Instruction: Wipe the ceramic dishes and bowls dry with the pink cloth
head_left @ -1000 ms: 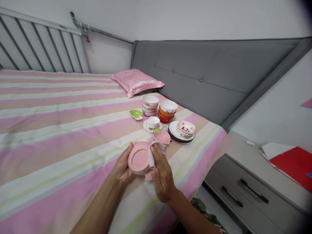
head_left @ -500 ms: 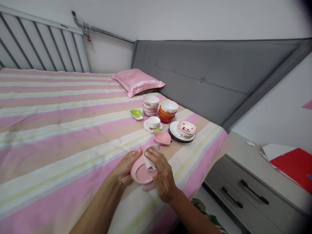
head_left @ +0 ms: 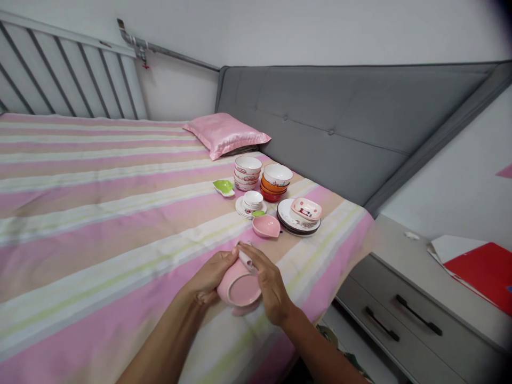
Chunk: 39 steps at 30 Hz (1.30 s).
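Between my hands is a pink bowl (head_left: 243,289), turned so that its underside and round foot ring face me. My left hand (head_left: 214,274) grips the bowl's left side, thumb near the top rim. A white cloth (head_left: 245,260) is bunched at the far edge of the bowl. My right hand (head_left: 270,282) is closed over the cloth and presses it against the bowl's far right side. Just beyond lies a pink peach-shaped dish (head_left: 266,227) with a green leaf-shaped end (head_left: 258,213), apart from both hands.
Behind stand stacked white bowls (head_left: 247,173), orange and red bowls (head_left: 273,186), small saucers (head_left: 244,208), a green leaf dish (head_left: 224,187), and plates (head_left: 298,226) under a pink rectangular dish (head_left: 306,208). A pink pillow (head_left: 226,133) lies farther back. A drawer cabinet (head_left: 384,298) stands right of the bed.
My right hand has slid the cloth from across the bowl's underside to its far edge, exposing more of the base. The bowl has shifted slightly right; the other dishes stay put.
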Motion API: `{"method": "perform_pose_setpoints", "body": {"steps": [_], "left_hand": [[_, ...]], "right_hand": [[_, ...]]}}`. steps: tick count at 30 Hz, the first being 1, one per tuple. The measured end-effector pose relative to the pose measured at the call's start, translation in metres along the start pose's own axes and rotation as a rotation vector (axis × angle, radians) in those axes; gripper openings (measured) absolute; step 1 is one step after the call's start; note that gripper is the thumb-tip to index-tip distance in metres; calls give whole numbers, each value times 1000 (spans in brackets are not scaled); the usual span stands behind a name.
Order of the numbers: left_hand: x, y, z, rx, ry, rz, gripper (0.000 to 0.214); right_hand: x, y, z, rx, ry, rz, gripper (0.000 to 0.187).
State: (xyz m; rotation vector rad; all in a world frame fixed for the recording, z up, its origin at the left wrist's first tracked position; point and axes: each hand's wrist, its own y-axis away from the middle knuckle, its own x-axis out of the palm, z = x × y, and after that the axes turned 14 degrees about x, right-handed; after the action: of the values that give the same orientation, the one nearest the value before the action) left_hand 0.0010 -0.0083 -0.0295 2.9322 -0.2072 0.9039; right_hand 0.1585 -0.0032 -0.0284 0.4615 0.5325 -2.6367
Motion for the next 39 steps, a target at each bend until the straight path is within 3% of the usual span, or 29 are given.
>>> {"method": "perform_pose_setpoints", "body": {"steps": [6, 15, 20, 25, 39], "left_hand": [[-1, -1, 3, 5, 13, 7, 38], [6, -4, 2, -28, 219, -116, 26], [12, -6, -5, -95, 362, -158, 33], [4, -11, -6, -169, 488, -194, 47], [-22, -21, -7, -54, 627, -264, 52]], "right_hand": [[1, -3, -2, 75, -136, -19, 45], [-1, -6, 3, 31, -76, -73, 35], [0, -7, 1, 40, -139, -121, 36], [2, -8, -4, 49, -159, -159, 37], [4, -4, -2, -103, 244, -138, 42]]}}
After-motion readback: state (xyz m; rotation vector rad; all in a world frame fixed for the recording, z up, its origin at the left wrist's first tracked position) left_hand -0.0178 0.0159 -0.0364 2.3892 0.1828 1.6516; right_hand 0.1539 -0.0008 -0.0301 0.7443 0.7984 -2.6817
